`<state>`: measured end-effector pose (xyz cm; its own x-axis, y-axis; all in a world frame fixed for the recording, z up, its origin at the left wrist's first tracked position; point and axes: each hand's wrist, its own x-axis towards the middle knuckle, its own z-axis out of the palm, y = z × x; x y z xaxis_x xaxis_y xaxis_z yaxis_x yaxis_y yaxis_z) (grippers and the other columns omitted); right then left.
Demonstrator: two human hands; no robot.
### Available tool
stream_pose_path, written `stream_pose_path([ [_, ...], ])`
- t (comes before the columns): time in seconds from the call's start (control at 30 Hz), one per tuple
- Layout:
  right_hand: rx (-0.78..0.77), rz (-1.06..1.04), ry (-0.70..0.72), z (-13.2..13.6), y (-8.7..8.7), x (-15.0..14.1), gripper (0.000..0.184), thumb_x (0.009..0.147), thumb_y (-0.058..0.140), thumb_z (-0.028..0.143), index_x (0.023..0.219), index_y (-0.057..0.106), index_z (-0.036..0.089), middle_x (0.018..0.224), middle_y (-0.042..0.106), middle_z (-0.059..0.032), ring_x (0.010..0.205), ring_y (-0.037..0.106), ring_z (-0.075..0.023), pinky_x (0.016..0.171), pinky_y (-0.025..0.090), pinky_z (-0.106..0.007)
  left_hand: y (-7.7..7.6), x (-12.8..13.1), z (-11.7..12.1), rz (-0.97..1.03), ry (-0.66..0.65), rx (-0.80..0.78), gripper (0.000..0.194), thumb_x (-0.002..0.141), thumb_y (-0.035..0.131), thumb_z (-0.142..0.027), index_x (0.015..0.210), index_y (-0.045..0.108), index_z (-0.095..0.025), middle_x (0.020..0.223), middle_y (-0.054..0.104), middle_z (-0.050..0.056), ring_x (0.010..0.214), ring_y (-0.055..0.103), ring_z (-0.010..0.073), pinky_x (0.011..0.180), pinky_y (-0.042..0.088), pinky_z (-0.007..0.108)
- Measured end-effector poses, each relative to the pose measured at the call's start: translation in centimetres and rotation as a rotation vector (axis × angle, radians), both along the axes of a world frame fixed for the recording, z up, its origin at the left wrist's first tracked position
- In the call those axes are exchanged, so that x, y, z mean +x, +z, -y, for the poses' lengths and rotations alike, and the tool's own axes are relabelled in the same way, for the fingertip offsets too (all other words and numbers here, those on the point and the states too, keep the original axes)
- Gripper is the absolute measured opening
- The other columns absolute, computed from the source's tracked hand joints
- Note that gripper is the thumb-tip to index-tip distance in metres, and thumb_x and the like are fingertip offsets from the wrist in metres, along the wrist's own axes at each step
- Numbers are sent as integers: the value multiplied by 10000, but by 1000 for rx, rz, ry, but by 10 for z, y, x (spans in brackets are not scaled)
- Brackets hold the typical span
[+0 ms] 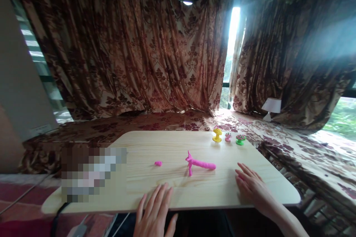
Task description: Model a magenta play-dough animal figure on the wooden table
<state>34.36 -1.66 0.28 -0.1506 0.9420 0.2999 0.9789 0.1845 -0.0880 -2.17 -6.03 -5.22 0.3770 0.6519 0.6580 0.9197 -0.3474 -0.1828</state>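
A pale wooden table (172, 144) lies in front of me. My left hand (155, 213) rests flat at its near edge, fingers stretched out, holding nothing. My right hand (250, 187) lies flat on the table top to the right, fingers spread and empty. Between and beyond them sits a pink clay figure (199, 163) with a long body and thin legs, nearest my right hand. A small pink clay lump (158, 163) lies to its left.
Three small clay models stand at the far right edge: a yellow one (217, 134), a pink one (228, 137) and a green one (240, 139). A blurred patch (93, 172) covers the table's left part. Patterned curtains hang behind; a white lamp (271, 107) stands at right.
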Motion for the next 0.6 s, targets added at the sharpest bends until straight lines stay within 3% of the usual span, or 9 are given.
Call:
stream_pose_path([
  [0.1,-14,2,26,-24,7,-4,433,932,264,324,1115,629,179,1411,398,-118,1279,395,-207,1012,358,-352,3,2,3,17,15,-15,570,835,483,-270,1383,334,-216,1427,394,38,1298,347,238,1086,145,462],
  [0.23,-14,6,6,-50,5,-16,438,919,287,268,1257,511,102,1394,406,-174,1284,387,-227,1022,345,-390,3,-1,1,-5,-10,8,570,829,487,-259,1379,342,-218,1411,421,39,1287,366,231,1097,122,443],
  [0.3,-17,17,-2,-40,-2,-16,468,924,284,300,1303,460,90,1405,385,-176,1303,353,-243,1033,327,-429,2,-2,0,-8,-15,12,570,827,490,-258,1377,346,-222,1409,425,41,1285,371,231,1101,114,436],
  [0.5,-65,81,99,31,-15,-9,511,938,255,437,1386,355,211,1488,219,-44,1364,203,-190,1103,206,-421,6,4,8,42,29,-54,575,841,482,-272,1390,317,-218,1440,376,46,1312,326,249,1086,159,468],
  [0.6,-119,92,57,17,-9,-14,501,946,229,413,1380,366,205,1481,251,-51,1360,220,-189,1096,208,-430,6,4,9,36,25,-42,571,841,486,-272,1386,326,-210,1436,381,54,1306,333,249,1085,163,470],
])
